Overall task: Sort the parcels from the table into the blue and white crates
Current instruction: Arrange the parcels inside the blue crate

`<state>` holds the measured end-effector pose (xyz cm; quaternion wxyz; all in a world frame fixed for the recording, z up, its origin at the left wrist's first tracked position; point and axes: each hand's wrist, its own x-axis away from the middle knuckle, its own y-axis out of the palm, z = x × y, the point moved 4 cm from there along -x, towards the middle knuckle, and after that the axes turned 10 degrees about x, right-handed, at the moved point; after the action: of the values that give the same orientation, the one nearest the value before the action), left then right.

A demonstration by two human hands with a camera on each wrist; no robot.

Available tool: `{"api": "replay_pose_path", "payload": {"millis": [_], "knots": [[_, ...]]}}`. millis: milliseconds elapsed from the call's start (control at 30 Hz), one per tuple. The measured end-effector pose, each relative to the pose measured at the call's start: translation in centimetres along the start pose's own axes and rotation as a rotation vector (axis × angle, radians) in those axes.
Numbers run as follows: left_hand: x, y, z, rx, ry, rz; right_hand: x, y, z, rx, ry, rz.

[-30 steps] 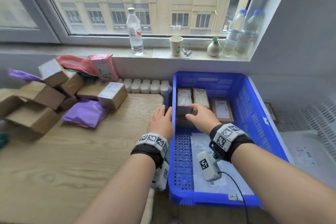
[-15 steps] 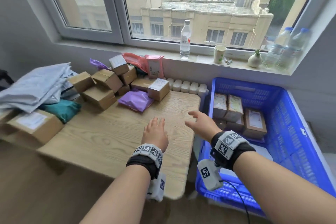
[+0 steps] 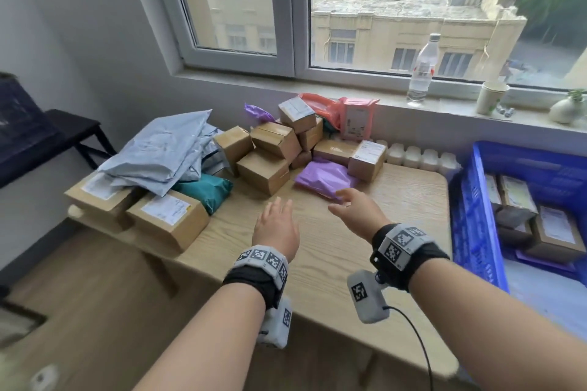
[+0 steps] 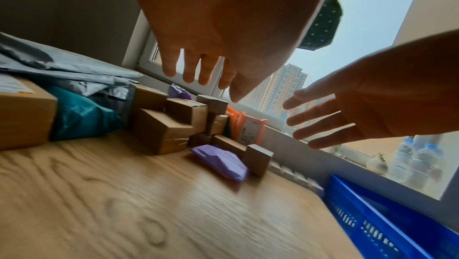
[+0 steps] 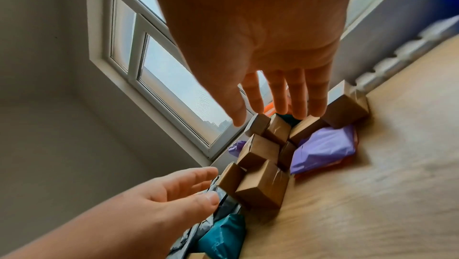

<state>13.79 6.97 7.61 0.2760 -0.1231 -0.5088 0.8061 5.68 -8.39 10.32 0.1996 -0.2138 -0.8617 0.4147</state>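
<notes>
A heap of parcels covers the back and left of the wooden table (image 3: pixel 365 257): several brown boxes (image 3: pixel 263 171), a purple bag (image 3: pixel 324 179), a teal bag (image 3: pixel 206 189), grey mailers (image 3: pixel 158 155) and pink and orange bags (image 3: pixel 355 117). My left hand (image 3: pixel 278 225) hovers open over the table, fingers straight, just short of the boxes. My right hand (image 3: pixel 352 208) is open too, its fingers above the near edge of the purple bag; contact cannot be told. The blue crate (image 3: pixel 470 225) stands at the right with several boxes inside. No white crate shows.
On the windowsill stand a water bottle (image 3: pixel 422 70), a paper cup (image 3: pixel 490 101) and a small vase (image 3: pixel 565 108). A row of white radiator caps (image 3: pixel 419 157) lines the table's back edge. A dark bench (image 3: pixel 47 140) is at the far left.
Both hands left the blue crate and swung left over the table toward the parcel heap. The head turned left, so the crate now sits at the right edge of view.
</notes>
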Motion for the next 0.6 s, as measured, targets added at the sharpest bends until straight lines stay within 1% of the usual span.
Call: {"api": "replay_pose_path", "payload": {"millis": [167,300,467,600], "knots": [[-2.1,-1.8,-6.2,0.009,-0.032,-0.026,-1.1,5.4,-3.3,-0.015,0.052,-0.059],[-3.7,-1.9,-9.7,0.028,-0.084,-0.032,-3.0,7.8,-4.7,0.015,0.065,-0.106],[-6.0,-2.7,-13.4,0.033,-0.143,0.018,-7.2,9.5,-7.4,0.083,0.0,-0.145],[-7.5,-4.4,-16.0,0.028,-0.209,0.075,-10.0,11.3,-10.0,0.064,-0.056,-0.188]]}}
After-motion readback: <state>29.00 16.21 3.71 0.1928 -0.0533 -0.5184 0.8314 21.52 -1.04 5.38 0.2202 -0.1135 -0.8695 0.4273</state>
